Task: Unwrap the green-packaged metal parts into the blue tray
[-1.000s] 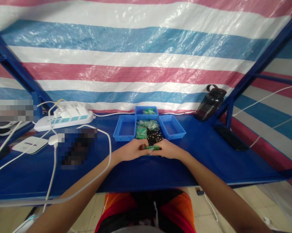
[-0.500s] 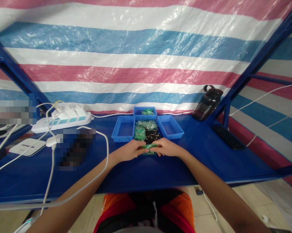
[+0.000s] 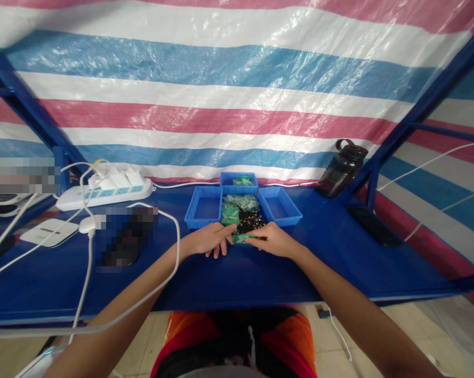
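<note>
My right hand [image 3: 275, 240] is closed in a pinch on the edge of a small green-and-clear plastic packet [image 3: 240, 239] near the front of the pile. Just left of it, my left hand [image 3: 210, 239] has its fingers apart, with the fingertips close to the packet; whether they touch it I cannot tell. Beyond both hands lies a heap of small black parts with brassy glints [image 3: 250, 219]. Several more green packets [image 3: 240, 201] lie behind and to the left of this heap. What is inside the packets is too small to make out.
Blue plastic bins stand around the pile: a left bin [image 3: 187, 220], a right bin [image 3: 298, 214], and a back bin [image 3: 239, 175] containing green packets. A dark bottle [image 3: 341, 168] and black phone [image 3: 374, 226] are at right. A power strip [image 3: 106, 197] and a looping white cable [image 3: 177, 231] are at left.
My left hand has let go of the green packet and moved slightly left, its fingers spreading. My right hand still holds the packet. The camera view has shifted slightly.
</note>
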{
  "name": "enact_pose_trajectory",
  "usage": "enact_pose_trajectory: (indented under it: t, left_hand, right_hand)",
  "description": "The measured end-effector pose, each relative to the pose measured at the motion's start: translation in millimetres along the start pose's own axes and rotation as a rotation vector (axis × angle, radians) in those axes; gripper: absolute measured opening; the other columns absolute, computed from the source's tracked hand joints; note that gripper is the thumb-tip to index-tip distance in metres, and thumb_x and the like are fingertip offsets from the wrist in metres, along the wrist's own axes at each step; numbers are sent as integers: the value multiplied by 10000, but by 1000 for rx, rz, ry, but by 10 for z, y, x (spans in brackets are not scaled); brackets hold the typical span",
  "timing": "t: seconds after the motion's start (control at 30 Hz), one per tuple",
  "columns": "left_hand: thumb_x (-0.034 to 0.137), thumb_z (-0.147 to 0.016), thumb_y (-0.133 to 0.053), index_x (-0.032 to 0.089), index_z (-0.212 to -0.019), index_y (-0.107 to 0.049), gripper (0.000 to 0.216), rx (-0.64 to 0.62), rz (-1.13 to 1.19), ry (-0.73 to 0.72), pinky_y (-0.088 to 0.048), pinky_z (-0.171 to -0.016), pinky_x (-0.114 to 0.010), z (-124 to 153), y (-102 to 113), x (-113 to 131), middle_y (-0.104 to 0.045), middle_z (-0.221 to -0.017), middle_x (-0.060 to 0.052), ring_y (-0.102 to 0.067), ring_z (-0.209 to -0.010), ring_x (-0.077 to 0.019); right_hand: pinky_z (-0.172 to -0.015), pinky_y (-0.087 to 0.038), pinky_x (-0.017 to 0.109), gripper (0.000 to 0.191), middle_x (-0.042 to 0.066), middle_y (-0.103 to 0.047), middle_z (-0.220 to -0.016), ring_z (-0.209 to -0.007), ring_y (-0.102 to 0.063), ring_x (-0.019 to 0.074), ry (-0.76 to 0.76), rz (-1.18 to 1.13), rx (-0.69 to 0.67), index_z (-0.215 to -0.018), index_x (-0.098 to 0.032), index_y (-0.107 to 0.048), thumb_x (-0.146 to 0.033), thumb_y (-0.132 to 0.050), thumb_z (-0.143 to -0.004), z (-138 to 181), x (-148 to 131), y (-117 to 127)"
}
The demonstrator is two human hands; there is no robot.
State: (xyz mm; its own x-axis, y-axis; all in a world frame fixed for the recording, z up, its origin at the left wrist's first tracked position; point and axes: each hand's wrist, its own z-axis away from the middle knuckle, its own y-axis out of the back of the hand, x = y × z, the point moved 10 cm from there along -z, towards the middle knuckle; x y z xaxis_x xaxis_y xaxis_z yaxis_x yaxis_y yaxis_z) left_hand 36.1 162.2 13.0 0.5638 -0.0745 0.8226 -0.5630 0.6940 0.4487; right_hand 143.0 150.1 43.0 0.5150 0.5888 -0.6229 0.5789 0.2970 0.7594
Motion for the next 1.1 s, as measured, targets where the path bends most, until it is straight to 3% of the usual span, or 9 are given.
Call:
enact_pose_trajectory:
  t: [0.1,0.2,0.37,0.5,0.6,0.7,0.8,1.1]
  left_hand:
    - [755,-807,-289,61,-807,-657,786,-80,27,74,-386,-323,-212,22,-69,-63,-676,-641,-122,-587,-427,-158]
    - [744,-791,-365,87,-893,-639,720,-136,114,84,-378,-327,-193,45,-134,-67,-678,-643,-92,-593,-437,-149]
    - [598,-774,-567,117,-826,-611,486,-156,162,-28,-379,-337,-155,46,-147,21,-674,-678,-54,-588,-476,-115]
    - [512,-801,-577,115,-813,-604,398,-90,160,-92,-405,-358,-154,17,-65,76,-655,-657,-38,-580,-471,-102]
    - [494,-814,-569,116,-792,-588,379,-68,168,-117,-432,-374,-171,-3,-53,99,-640,-632,-26,-575,-459,-99]
    - [469,-818,-574,123,-816,-575,346,-59,181,-155,-469,-404,-195,-18,-68,118,-616,-607,-7,-600,-483,-117]
    - [429,-801,-597,132,-839,-560,301,-78,158,-172,-482,-421,-204,-33,-115,100,-581,-574,16,-614,-513,-134]
    - [416,-766,-629,135,-868,-594,301,-48,-51,-179,-416,-425,-195,-37,-165,82,-577,-631,14,-556,-520,-115]
  right_hand:
    - [-574,-429,213,306,30,-696,-654,-557,-611,128,52,35,91,-1035,-167,-713,-359,-513,-907,15,-65,84]
    - [-657,-463,245,305,65,-730,-808,-666,-647,160,81,40,130,-1107,-175,-689,-324,-548,-881,30,-101,117]
    - [-556,-454,219,466,29,-696,-775,-573,-585,121,-6,-167,17,-1156,-173,-620,-370,-705,-743,18,-24,45]
    - [-518,-452,194,559,25,-649,-854,-615,-600,110,-97,-375,-51,-1245,-181,-485,-415,-671,-772,6,55,-20]
    - [-427,-430,174,624,-12,-616,-791,-552,-586,106,-213,-439,-88,-1293,-221,-386,-428,-663,-774,11,177,-104]
    - [-382,-420,174,622,-48,-585,-710,-482,-551,97,-278,-451,-130,-1246,-223,-396,-417,-696,-737,20,268,-182]
    - [-384,-410,181,503,-55,-567,-669,-453,-524,89,-291,-428,-160,-1107,-193,-489,-414,-711,-715,24,320,-227]
    - [-522,-351,199,284,-44,-537,-642,-561,-472,91,-119,-210,-3,-905,-159,-599,-368,-697,-741,-21,153,-45]
